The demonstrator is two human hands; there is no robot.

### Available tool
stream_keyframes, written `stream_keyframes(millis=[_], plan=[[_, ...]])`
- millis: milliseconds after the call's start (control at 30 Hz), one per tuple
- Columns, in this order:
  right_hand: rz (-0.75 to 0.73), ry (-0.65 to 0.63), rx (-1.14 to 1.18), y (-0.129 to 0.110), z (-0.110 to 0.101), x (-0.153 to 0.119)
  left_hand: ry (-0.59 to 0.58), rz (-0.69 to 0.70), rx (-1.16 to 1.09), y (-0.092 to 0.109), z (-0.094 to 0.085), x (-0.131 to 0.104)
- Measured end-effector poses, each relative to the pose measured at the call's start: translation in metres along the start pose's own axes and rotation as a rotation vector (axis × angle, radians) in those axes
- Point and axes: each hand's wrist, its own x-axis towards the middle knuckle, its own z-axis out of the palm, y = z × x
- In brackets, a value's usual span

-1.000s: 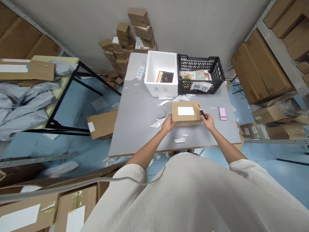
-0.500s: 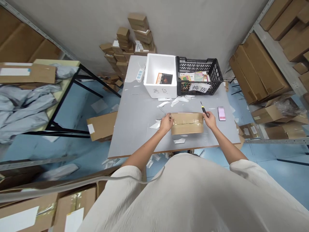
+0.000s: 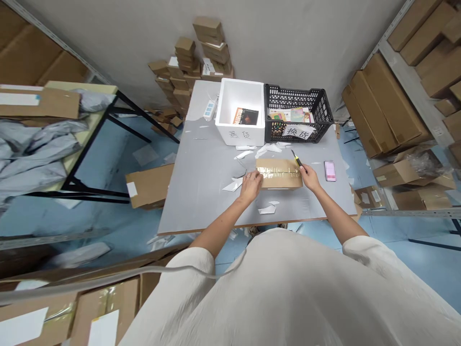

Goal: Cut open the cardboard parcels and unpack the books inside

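A small cardboard box (image 3: 279, 179) with shiny tape along its upper face sits on the grey table. At its left end, my left hand (image 3: 251, 185) is closed with curled fingers on the edge. In my right hand (image 3: 310, 179) is a utility knife (image 3: 297, 158), black with a yellow band, its tip pointing up and to the left, away from me. That hand is at the box's right end, and the knife lies over or just beside the far right corner. Whether the blade touches the tape I cannot tell.
Behind the box stand a white foam bin (image 3: 239, 135) holding a book and a black plastic crate (image 3: 320, 126) with colourful booklets. A phone (image 3: 330, 171) lies at the right. White paper scraps (image 3: 267, 209) litter the grey table (image 3: 194, 192). Stacked cartons (image 3: 183, 72) stand behind.
The box has turned so its taped face shows higher and farther from me. My left hand has shifted onto its left end. The knife has moved left, toward the box.
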Motion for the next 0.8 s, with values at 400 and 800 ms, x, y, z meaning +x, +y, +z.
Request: stream_keyframes(millis=[400,800], plan=[[-0.290,-0.426,-0.344,-0.050,0.028,0.018,-0.021,0.109,0.016,0.004,0.001,-0.006],[-0.383,-0.499,-0.577,-0.078,0.050,0.025,0.013,0.129,0.018,0.001,0.007,-0.011]])
